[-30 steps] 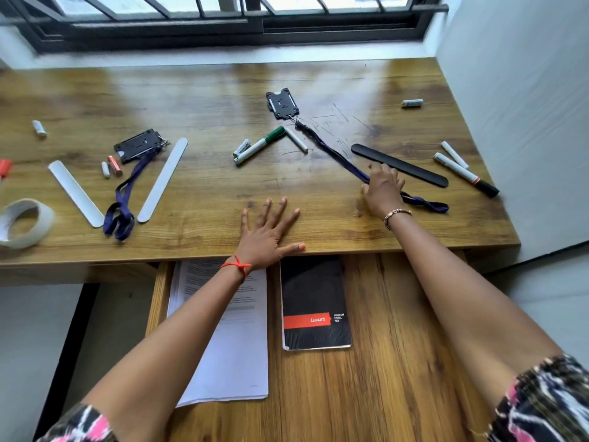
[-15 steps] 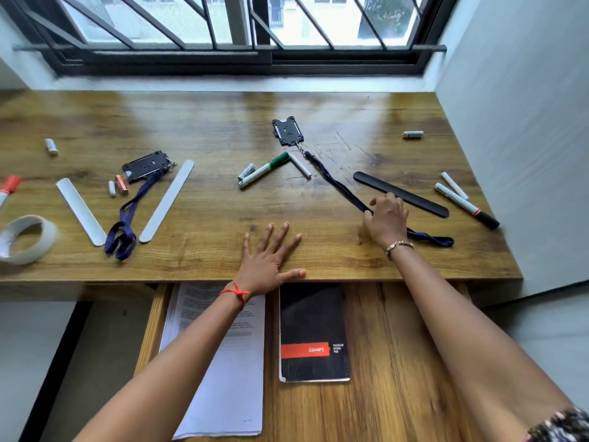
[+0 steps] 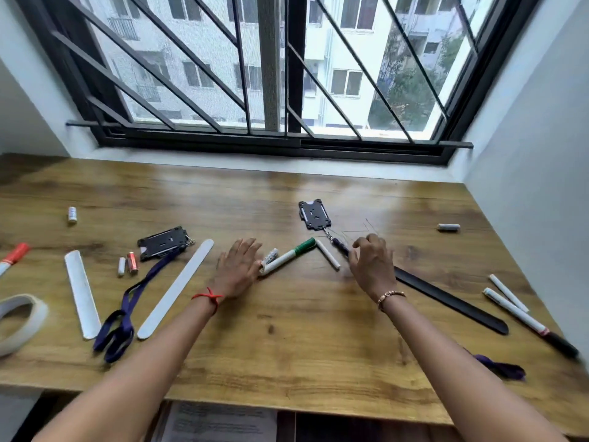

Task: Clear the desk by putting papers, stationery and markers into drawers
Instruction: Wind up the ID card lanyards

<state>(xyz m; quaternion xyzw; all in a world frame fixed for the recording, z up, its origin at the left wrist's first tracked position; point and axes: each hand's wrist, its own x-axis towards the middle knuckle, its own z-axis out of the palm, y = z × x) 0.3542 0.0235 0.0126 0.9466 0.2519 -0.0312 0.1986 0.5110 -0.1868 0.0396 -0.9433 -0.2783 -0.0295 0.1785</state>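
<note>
My left hand (image 3: pixel 237 269) lies flat on the wooden desk (image 3: pixel 287 330) with fingers spread, its fingertips at the near end of a green-capped white marker (image 3: pixel 291 255). A short white marker (image 3: pixel 270 255) lies beside it, and a thin white stick (image 3: pixel 328 259) to its right. My right hand (image 3: pixel 371 266) hovers with curled, parted fingers over a blue lanyard (image 3: pixel 341 245) clipped to a black badge holder (image 3: pixel 314 215). The lanyard runs under that hand and its loop (image 3: pixel 506 368) shows by the right forearm. Papers (image 3: pixel 220 422) lie in the open drawer below the front edge.
A black ruler (image 3: pixel 452 306), a black-capped marker (image 3: pixel 516 314) and a white stick (image 3: pixel 508 291) lie right. On the left are a second badge holder (image 3: pixel 164 242) with lanyard (image 3: pixel 124 314), two white rulers (image 3: pixel 178 288) (image 3: pixel 82 293), a tape roll (image 3: pixel 19 320), a red marker (image 3: pixel 12 258) and small cylinders (image 3: pixel 132 261).
The view has tilted up toward the window. Both hands have moved forward from the front edge: the left to the green marker, the right along the lanyard toward its clip.
</note>
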